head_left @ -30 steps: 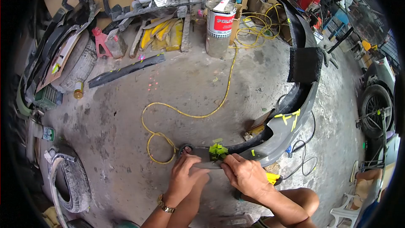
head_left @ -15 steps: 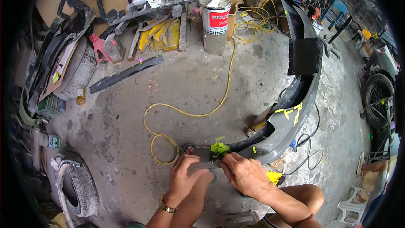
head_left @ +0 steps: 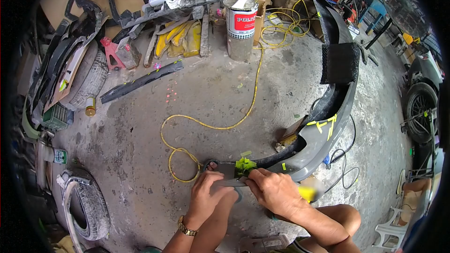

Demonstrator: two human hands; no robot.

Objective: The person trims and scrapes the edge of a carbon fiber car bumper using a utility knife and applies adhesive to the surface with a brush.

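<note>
A long curved dark bumper (head_left: 323, 138) runs from the upper right down to my hands, with strips of yellow-green tape (head_left: 323, 125) on it. My left hand (head_left: 206, 189) pinches the grey edge of the bumper's near end, beside a round dark fitting (head_left: 211, 164). Fingers bent, my right hand (head_left: 269, 187) grips the same edge farther right. Between the hands a bunch of crumpled green tape (head_left: 244, 165) sticks to the bumper. Whether my right fingertips hold a small tool or tape is hidden. A square black pad (head_left: 340, 63) lies over the bumper's upper part.
A yellow hose (head_left: 206, 125) loops over the floor to a tall can (head_left: 241, 28). A tyre (head_left: 86, 206) lies at lower left. Near my right knee is a blurred yellow object (head_left: 308, 193). A black cable (head_left: 346, 161) trails at right, near a white stool (head_left: 391, 227).
The view has shifted slightly between frames. Both hands stay at the bumper's near edge. The yellow object by my right forearm is now blurred.
</note>
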